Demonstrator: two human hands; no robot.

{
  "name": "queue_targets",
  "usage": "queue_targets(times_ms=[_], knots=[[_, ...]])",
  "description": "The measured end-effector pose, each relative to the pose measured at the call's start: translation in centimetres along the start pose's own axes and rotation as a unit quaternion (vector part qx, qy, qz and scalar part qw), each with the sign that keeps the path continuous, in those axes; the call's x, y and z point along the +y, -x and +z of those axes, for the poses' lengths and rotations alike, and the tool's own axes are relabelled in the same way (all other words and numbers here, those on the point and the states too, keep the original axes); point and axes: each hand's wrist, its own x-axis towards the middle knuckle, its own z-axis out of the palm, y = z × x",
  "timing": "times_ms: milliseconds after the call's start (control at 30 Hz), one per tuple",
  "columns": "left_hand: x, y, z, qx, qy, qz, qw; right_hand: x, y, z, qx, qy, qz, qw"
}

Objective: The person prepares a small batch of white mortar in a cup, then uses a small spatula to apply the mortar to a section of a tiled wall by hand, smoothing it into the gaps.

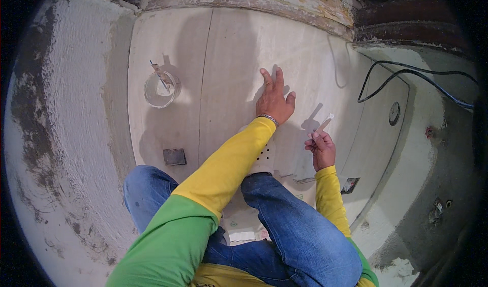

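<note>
My left hand (pixel 274 104) reaches forward over the pale floor tiles (pixel 229 58) with its fingers spread, and it holds nothing. Its fingertips are at the tile surface; whether they press on it I cannot tell. Over to the right, my right hand (pixel 322 149) pinches a small flat stick (pixel 324 125) between thumb and fingers. White paste coats the stick's upper tip. On the left tile stands a round, see-through tub (pixel 147 95) with white paste inside. A narrow, smeared tool with a blue end leans out of the tub.
A small dark square block (pixel 174 157) lies near my left knee. Black cable (pixel 391 69) loops in from the right, near a round drain (pixel 394 113). A square floor opening (pixel 349 186) sits beside my right forearm. Rough plastered walls (pixel 91 94) flank the floor; worn timber (pixel 244 2) borders the far edge.
</note>
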Motion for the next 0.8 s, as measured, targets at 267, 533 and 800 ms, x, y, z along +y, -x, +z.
queue_targets(times_ms=[267, 533, 800], knots=[[0.3, -0.2, -0.2, -0.018, -0.024, 0.006, 1.0, -0.1, 0.0, 0.0, 0.003, 0.003, 0.002, 1.0], [0.3, -0.4, -0.5, -0.035, -0.043, 0.031, 0.998, 0.0, 0.0, 0.1, 0.001, -0.003, 0.0, 1.0], [0.7, -0.1, -1.0, -0.073, -0.074, 0.068, 0.992, -0.2, 0.1, 0.3, 0.004, -0.007, -0.001, 1.0]])
